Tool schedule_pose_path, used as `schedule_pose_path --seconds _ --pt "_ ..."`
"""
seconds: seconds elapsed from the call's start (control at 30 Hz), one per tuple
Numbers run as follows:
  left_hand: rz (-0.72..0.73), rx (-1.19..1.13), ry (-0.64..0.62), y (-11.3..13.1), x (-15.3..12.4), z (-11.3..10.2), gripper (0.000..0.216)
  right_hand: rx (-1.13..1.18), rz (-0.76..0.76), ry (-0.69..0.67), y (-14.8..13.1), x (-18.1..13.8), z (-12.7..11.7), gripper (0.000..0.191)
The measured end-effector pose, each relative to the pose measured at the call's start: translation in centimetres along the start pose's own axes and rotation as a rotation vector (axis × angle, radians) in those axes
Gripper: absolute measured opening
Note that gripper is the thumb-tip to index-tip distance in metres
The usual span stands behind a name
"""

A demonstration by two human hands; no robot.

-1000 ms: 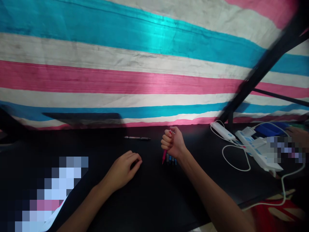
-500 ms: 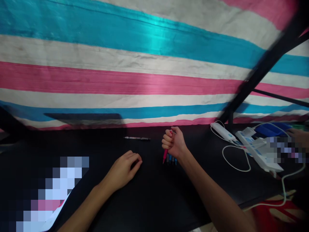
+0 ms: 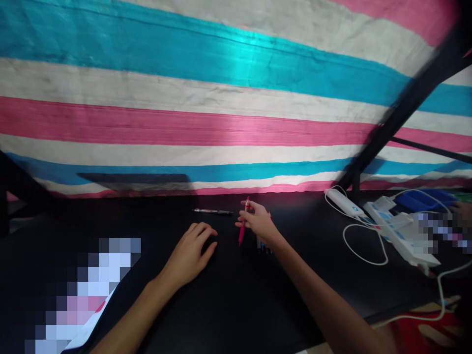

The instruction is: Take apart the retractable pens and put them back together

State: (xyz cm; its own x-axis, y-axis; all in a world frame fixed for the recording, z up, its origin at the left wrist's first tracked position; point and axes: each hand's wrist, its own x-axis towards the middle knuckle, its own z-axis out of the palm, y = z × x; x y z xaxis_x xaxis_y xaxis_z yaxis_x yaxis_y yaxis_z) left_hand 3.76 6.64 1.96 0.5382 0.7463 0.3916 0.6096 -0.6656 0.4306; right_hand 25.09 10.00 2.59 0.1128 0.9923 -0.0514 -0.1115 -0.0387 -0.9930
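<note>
Change noted: your right hand [image 3: 258,221] opens out of its fist. Half a second ago its fingers wrap the pink-gripped pen [image 3: 242,233] with the lower end just beside the row of pens [image 3: 259,244]; now you pinch that pen between thumb and fingertips, the other fingers loosely spread behind it. It leans, red end up and away from you, pink grip down and toward you. Whether its lower end touches the table [image 3: 236,305] cannot be told.

Position: the pen now stands left of the row, with a visible gap; the row lies below and to the right of your pinching fingers, partly hidden by the hand.

Judgement: this pen is separated from the others, and the fingertip hold probably lets it turn more easily than the fist does.

Your left hand [image 3: 191,250] stays on the table, thumb apart from lightly curled fingers, with nothing visible in its grasp. Beyond its fingertips, the clear-barrelled pen with a dark grip [image 3: 213,212] lies crosswise, unmoved, to the left of your right fingers.
</note>
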Motion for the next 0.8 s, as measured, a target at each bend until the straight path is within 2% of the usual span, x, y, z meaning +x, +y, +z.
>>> schedule_pose_path --seconds 0.07,0.13,0.23,0.33,0.47,0.63,0.8 --pt "0.001 0.017 0.008 -0.2 0.0 0.1 0.016 -0.400 -0.135 0.028 0.7 0.2 0.0 0.030" --pt "-0.001 0.028 0.002 -0.4 -0.1 0.2 0.015 -0.695 -0.222 0.049 0.9 0.4 -0.3 0.024" --pt "-0.010 0.039 -0.021 -0.5 -0.2 0.4 0.014 -0.844 -0.260 0.098 0.7 0.4 -0.7 0.021" --pt "-0.018 0.042 -0.039 -0.4 -0.3 0.4 0.014 -1.004 -0.274 0.149 0.6 -0.1 -0.6 0.032" --pt "-0.023 0.051 -0.050 -0.4 -0.3 0.4 0.012 -1.377 -0.292 0.217 1.0 -1.0 -0.2 0.046" --pt "-0.026 0.047 -0.050 -0.5 -0.4 0.4 0.011 -1.523 -0.329 0.309 1.3 -1.2 -0.8 0.047" --pt "-0.032 0.038 -0.066 -0.4 -0.5 0.2 0.012 -1.518 -0.313 0.225 1.1 -0.8 -2.4 0.026"
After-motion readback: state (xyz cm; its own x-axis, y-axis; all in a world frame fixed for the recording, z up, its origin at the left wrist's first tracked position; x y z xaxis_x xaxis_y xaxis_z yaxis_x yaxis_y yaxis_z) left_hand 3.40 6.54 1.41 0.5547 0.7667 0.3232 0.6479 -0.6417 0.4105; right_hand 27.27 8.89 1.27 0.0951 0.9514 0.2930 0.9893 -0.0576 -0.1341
